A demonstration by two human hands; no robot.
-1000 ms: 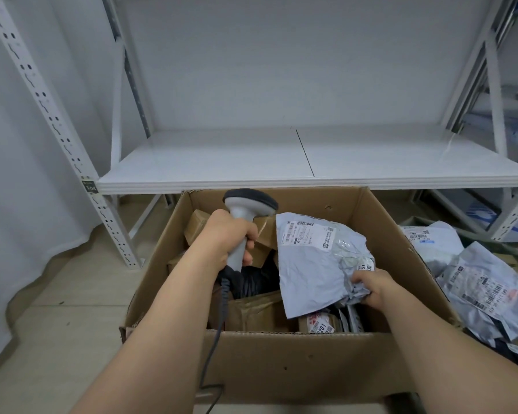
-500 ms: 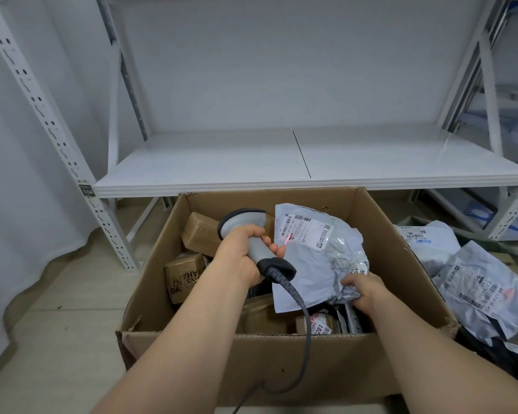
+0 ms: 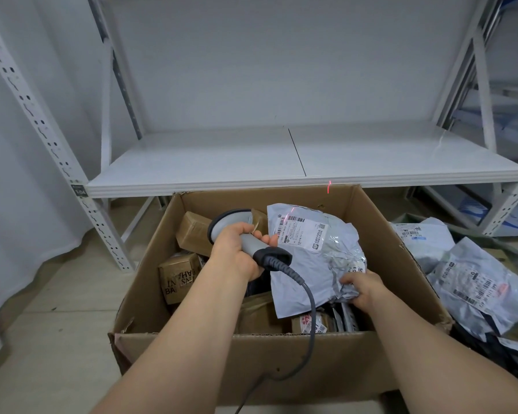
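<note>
Gripped scanner (image 3: 251, 242) in curled left hand (image 3: 237, 253), pinched mailer (image 3: 311, 264) corner with right hand (image 3: 364, 289); beamed label (image 3: 299, 231), apparently mid-scan; box (image 3: 341, 363) parcels (image 3: 178, 273) pending.

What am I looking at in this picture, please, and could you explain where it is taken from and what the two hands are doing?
This is a single view from a camera worn on a person's head, looking forward and down, so the bare arms are the wearer's own. The left hand grips a grey corded barcode scanner. The right hand holds a crumpled grey mailer bag by its lower right part, above an open cardboard box on the floor. A red scanner line falls near the bag's white shipping label. Inside the box lie small brown cartons and other parcels. More grey mailer bags are piled to the right, and a white metal shelf stands behind.
</note>
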